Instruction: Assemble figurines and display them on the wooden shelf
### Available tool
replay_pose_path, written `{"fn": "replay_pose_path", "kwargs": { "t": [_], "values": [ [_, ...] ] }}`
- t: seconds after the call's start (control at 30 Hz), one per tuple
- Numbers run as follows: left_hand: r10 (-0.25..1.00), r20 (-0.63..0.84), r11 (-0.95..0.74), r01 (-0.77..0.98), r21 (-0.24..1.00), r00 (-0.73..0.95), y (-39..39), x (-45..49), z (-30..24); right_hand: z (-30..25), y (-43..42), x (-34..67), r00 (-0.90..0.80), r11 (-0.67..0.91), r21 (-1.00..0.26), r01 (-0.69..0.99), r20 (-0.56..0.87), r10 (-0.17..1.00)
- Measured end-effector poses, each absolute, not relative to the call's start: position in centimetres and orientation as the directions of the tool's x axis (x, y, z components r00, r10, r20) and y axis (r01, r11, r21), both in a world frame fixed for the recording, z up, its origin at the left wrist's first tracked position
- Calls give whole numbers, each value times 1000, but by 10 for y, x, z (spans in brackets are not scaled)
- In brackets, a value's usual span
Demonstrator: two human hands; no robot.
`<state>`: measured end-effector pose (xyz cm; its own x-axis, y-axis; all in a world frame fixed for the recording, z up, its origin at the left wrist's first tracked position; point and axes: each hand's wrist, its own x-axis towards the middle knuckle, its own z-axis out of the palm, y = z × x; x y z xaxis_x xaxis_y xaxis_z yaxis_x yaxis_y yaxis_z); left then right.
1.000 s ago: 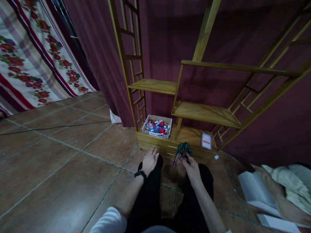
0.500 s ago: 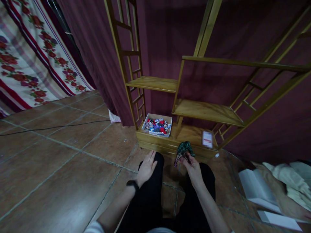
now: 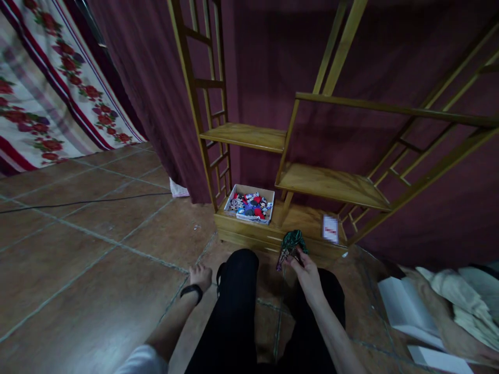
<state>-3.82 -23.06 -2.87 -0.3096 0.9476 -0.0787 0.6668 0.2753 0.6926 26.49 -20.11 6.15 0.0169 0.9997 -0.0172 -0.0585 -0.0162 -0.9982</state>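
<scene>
**Hazards**
- Cable point(image 3: 78, 201), left of frame, lay across the floor point(image 3: 97, 270). It was well apart from you, and judged a snag only if you leaned that way.
- Left hand point(image 3: 200, 275), lower centre-left, was set down on the tile just beside your knee point(image 3: 237, 265). It held nothing. Whether its fingers lay flat or curled, you could not tell. Judged a prop: a slide on the glossy tile could have tipped you forward.
- Cloth point(image 3: 291, 243), green and patterned, centre of frame, was pinched by the fingertips of your right hand point(image 3: 307, 267), with the rest bunched above them. Judged a light hold: the loose bulk could have slipped free and dropped to the floor.

**Position**
- The cloth sat at your right fingertips, in front of the base of the shelf point(image 3: 331, 182). It was well apart from your left hand, with the knee between them.
- Box point(image 3: 250, 203) of small colourful pieces stood on the shelf base, up and left of the cloth, near it.
- Card point(image 3: 330, 229), blurred, stood just right of the cloth on the same base.
- Papers point(image 3: 405, 311), lower right, lay well apart.
</scene>
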Motion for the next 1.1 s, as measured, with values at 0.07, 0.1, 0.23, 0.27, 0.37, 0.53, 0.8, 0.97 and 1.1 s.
{"fn": "replay_pose_path", "kwargs": {
  "t": [0.07,0.1,0.23,0.27,0.37,0.53,0.8,0.97,1.1],
  "values": [
    [922,-86,338,673,658,-378,-232,-41,-25,58,-197,265,12,-15,-1000,3,-15,1000],
    [930,-80,309,645,699,-358,-229,-35,-18,55,-195,265,6,-16,-1000,13,-16,1000],
    [986,62,-34,180,983,-157,-207,27,26,45,-186,258,-33,-58,-998,-15,-57,998],
    [993,1,-5,-28,1000,-119,-202,44,38,44,-184,256,-42,-73,-997,-15,-72,997],
    [962,-206,264,-406,875,181,-188,80,59,44,-180,249,-74,-82,-997,4,-82,994],
    [887,-276,453,-583,675,370,-177,94,53,42,-179,247,-41,14,-994,110,10,999],
    [801,-298,572,-515,639,520,-156,91,43,25,-167,249,-23,38,-981,189,34,999],
    [798,-265,547,-466,696,541,-155,91,35,8,-162,254,25,58,-949,311,70,997],
    [827,-275,517,-469,716,491,-161,94,25,-8,-162,261,-30,79,-959,271,74,997]
  ]
}}
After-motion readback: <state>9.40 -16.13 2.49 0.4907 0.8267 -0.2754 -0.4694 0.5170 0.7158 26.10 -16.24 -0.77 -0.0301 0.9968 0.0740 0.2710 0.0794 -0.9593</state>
